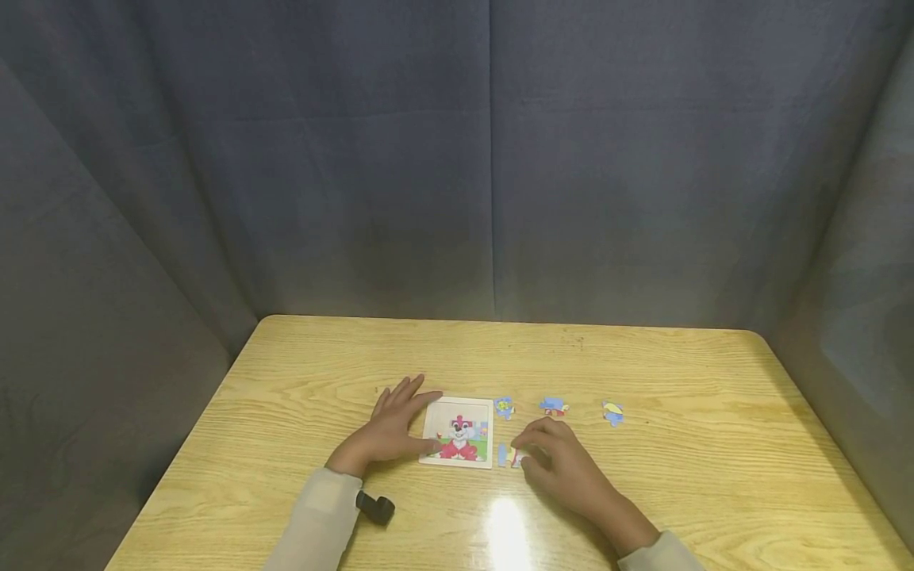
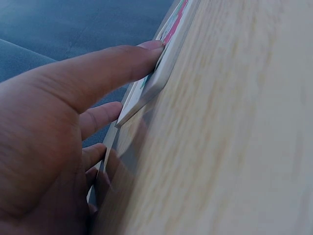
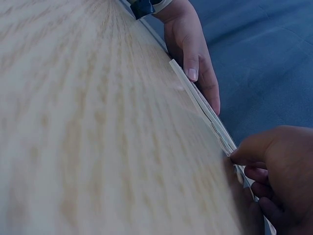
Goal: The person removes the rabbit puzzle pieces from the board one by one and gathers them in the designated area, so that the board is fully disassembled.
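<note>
A square jigsaw board [image 1: 457, 465] with a pale rim lies on the table, partly filled with a picture of a red-and-white animal. My left hand [image 1: 391, 428] is spread along its left side. The left thumb [image 2: 132, 61] rests straight across the board's edge, and the index finger reaches the far left corner. Just right of the board, my right hand [image 1: 564, 468] pinches a puzzle piece [image 1: 516, 457] between thumb and fingers, low over the table. Part of that piece is hidden by the fingertips. A blue piece [image 1: 502, 454] shows between it and the board.
Behind the right hand lie a blue piece with a yellow figure [image 1: 504, 407], a blue-and-red piece [image 1: 554, 406] and a blue-and-yellow piece [image 1: 612, 412]. The wooden table [image 1: 714, 444] ends at dark curtains [image 1: 493, 198]. A black strap [image 1: 376, 507] sits on the left sleeve.
</note>
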The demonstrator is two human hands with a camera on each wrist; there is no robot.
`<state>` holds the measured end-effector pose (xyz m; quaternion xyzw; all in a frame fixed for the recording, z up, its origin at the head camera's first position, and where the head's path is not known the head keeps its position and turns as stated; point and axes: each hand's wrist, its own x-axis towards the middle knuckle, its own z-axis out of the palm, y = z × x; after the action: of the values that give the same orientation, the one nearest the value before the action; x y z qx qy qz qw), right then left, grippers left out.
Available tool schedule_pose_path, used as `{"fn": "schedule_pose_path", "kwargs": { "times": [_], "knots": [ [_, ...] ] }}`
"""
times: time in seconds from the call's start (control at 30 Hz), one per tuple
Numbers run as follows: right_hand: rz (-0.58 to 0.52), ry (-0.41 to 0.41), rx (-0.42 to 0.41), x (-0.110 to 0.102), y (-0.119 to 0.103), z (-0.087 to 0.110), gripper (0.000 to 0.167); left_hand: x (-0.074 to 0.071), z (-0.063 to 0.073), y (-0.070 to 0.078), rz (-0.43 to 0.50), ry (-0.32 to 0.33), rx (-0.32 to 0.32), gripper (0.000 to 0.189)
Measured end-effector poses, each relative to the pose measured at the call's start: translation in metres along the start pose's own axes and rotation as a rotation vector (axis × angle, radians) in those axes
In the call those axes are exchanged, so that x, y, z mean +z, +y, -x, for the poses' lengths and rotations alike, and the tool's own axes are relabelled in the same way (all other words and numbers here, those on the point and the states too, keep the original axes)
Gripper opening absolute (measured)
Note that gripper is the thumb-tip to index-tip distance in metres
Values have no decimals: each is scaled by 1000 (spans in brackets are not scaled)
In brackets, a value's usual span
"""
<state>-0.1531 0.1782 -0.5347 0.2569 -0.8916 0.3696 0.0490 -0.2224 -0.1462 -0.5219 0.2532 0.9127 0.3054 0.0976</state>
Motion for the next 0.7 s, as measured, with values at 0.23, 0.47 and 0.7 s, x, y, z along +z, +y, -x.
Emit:
{"fn": "schedule_pose_path", "kwargs": {
  "times": [0.23, 0.47, 0.7],
  "knots": [
    [-6, 6, 4, 0, 0, 0, 22, -1, 0, 0, 4, -5, -1, 84],
    [-23, 4, 24, 1, 0, 0, 19, -1, 1, 1, -2, -3, -2, 84],
    [-33, 5, 30, -3, -3, -3, 18, -1, 0, 0, 5, 0, 2, 84]
  ]
}}
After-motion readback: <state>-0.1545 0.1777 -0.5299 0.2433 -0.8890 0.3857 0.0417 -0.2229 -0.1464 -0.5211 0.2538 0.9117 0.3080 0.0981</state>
